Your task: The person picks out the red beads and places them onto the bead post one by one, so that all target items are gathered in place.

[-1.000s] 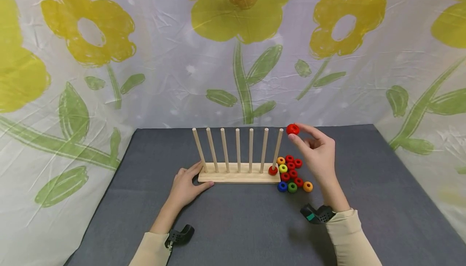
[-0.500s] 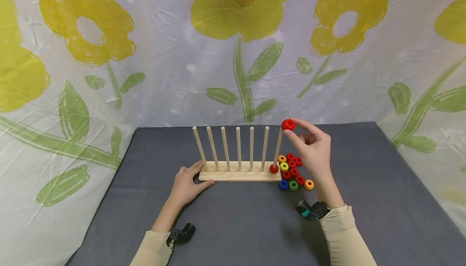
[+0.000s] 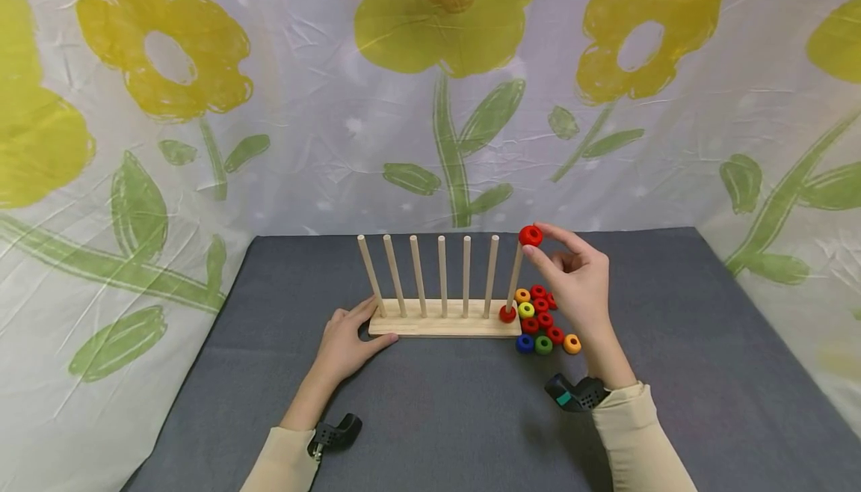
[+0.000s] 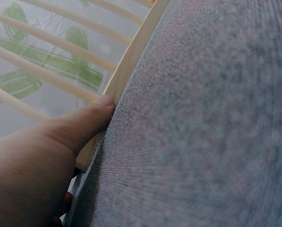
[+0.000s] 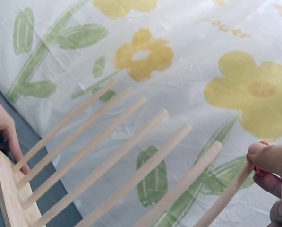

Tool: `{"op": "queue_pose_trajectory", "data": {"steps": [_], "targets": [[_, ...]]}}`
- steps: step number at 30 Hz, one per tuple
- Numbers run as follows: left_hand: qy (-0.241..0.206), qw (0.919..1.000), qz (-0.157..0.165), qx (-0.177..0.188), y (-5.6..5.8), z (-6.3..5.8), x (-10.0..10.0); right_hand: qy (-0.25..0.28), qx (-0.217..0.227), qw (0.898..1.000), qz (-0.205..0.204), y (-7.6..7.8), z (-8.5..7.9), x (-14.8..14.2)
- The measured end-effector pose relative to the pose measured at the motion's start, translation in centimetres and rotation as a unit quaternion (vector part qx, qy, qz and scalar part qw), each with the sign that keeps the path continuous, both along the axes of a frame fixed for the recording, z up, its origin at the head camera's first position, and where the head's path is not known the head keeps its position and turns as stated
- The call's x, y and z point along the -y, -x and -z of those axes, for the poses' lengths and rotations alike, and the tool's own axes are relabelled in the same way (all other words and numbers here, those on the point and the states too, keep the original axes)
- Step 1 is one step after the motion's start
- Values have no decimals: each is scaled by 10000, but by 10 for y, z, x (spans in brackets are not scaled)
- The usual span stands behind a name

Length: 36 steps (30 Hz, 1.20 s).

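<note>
A wooden peg stand (image 3: 444, 327) carries a row of several upright pegs on a flat base. My left hand (image 3: 345, 344) holds the left end of that base, thumb along its front edge and fingers toward the back; the thumb (image 4: 86, 124) also shows in the left wrist view. Between thumb and fingertips my right hand (image 3: 580, 284) pinches a red bead (image 3: 531, 235) at the top of the rightmost peg (image 3: 515, 277). In the right wrist view, the right hand (image 5: 273, 163) hides most of that bead. Another red bead (image 3: 507, 314) lies at the foot of the same peg.
Beside the stand's right end lies a cluster of loose beads: several red ones (image 3: 545, 320), a yellow one (image 3: 526, 310), a blue one (image 3: 525, 343), a green one (image 3: 543, 345) and orange ones (image 3: 572, 344). A flower-printed cloth (image 3: 296, 103) hangs behind the grey table (image 3: 444, 417).
My right hand has carried the red bead left, from beside the rightmost peg to its top, then slightly down. The left hand has stayed on the base.
</note>
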<state>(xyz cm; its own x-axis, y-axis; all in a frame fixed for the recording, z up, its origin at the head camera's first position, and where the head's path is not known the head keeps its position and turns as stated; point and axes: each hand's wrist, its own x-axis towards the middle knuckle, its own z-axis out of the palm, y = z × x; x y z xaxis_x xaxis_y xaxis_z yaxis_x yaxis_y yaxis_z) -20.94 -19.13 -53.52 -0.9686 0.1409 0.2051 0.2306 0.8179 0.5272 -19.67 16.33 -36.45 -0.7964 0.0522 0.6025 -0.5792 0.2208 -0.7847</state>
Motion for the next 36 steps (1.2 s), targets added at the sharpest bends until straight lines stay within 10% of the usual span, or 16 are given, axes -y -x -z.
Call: {"op": "queue_pose_trajectory", "data": {"steps": [36], "targets": [[23, 10000, 6, 30, -4, -2, 1, -718, 370, 9967, 107, -1, -4, 1]]}}
